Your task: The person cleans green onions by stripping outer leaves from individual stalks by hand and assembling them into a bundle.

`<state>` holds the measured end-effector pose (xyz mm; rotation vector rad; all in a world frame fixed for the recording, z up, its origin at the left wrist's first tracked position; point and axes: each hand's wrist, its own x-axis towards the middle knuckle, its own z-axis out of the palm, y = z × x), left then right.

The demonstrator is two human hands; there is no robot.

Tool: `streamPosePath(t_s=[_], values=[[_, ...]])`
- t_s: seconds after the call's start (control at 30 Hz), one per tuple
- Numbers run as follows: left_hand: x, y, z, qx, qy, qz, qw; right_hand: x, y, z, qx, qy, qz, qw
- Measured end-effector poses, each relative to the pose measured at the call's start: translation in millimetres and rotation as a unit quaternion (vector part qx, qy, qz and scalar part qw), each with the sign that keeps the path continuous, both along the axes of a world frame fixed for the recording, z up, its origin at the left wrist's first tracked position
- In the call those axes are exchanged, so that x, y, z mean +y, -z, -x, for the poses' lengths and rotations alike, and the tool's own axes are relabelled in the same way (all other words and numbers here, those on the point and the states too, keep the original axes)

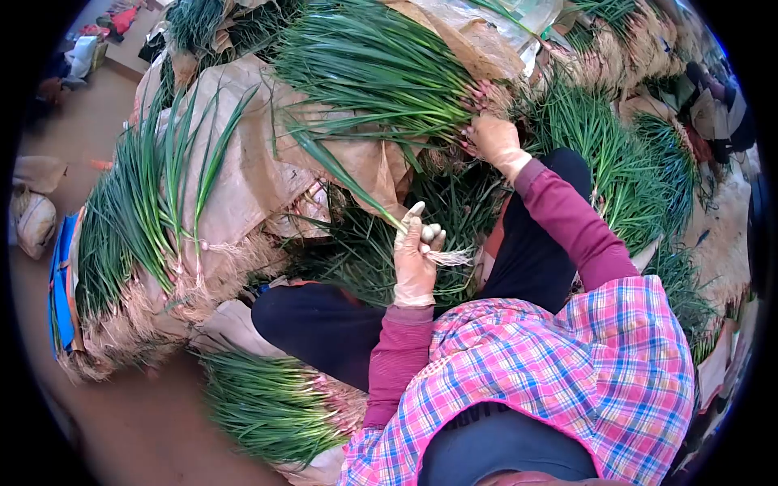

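In my left hand (416,251), gloved and closed, is a green onion (356,188); its leaves point up and left, and its pale roots stick out to the right below my fingers. My gloved right hand (493,139) reaches to the root end of a large pile of green onions (381,69). Its fingers are bent around the pinkish stems at the pile's edge; whether they grip one stem or several is hidden. Loose green leaves (356,251) lie between my knees, under both hands.
Brown sacking (235,130) lies under the large pile. Rows of green onions (121,235) with long roots stand at the left beside a blue strip (61,275). Another bundle (267,401) lies by my left knee, and more onions (608,162) lie at the right.
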<state>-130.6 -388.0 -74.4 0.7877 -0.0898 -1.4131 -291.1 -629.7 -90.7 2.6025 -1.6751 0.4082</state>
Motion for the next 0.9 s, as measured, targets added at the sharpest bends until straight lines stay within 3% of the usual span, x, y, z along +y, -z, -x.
streamPosePath(t_s=[0.13, 0.2, 0.23, 0.3, 0.33, 0.4, 0.43, 0.47, 0.53, 0.57, 0.6, 0.7, 0.73, 0.8, 0.83, 0.87, 0.9], values=[[-16, 10, 3, -0.084, -0.034, -0.014, 0.996, 102, -45, -20, -0.149, -0.096, -0.063, 0.982], [-19, 23, 4, -0.036, -0.017, 0.023, 0.999, 156, -38, -25, -0.176, -0.184, -0.164, 0.953], [-22, 31, 4, -0.002, -0.015, 0.021, 1.0, 160, -34, -23, -0.176, -0.182, -0.167, 0.953], [-18, 39, 5, 0.004, -0.023, -0.009, 1.0, 164, -29, -23, -0.303, -0.075, -0.229, 0.922], [-16, 39, 5, 0.009, -0.031, -0.038, 0.999, 154, -42, -20, -0.24, -0.046, -0.217, 0.945], [-10, 39, 7, -0.035, -0.012, -0.045, 0.998, 134, -5, -33, -0.315, -0.078, -0.247, 0.913], [-10, 38, 10, -0.077, 0.002, -0.043, 0.996, 125, 7, -43, -0.363, -0.103, -0.368, 0.85], [-12, 36, 13, -0.117, 0.011, -0.036, 0.992, 130, 5, -53, -0.507, -0.036, -0.558, 0.656], [-7, 24, 18, -0.184, -0.004, -0.055, 0.981, 142, 10, -67, -0.564, 0.006, -0.486, 0.667], [-7, 23, 18, -0.148, -0.028, -0.046, 0.987, 146, 20, -73, -0.572, -0.001, -0.435, 0.695], [-7, 20, 18, -0.113, -0.052, -0.037, 0.991, 149, 19, -75, -0.582, 0.017, -0.442, 0.682], [0, 6, 18, -0.027, -0.025, 0.015, 0.999, 138, 34, -67, -0.675, 0.119, -0.509, 0.521], [2, -8, 22, -0.02, -0.034, 0.021, 0.999, 128, 32, -65, -0.648, 0.143, -0.482, 0.572], [5, -10, 17, 0.009, -0.041, 0.053, 0.998, 119, 45, -56, -0.439, -0.029, -0.553, 0.707], [4, -13, 11, 0.02, -0.046, 0.059, 0.997, 118, 29, -49, -0.262, -0.144, -0.388, 0.872], [3, -9, 3, 0.027, -0.049, 0.064, 0.996, 108, 12, -43, -0.219, -0.135, -0.204, 0.944], [2, -4, -2, 0.028, -0.054, 0.064, 0.996, 87, 9, -40, -0.299, -0.089, -0.029, 0.95]])
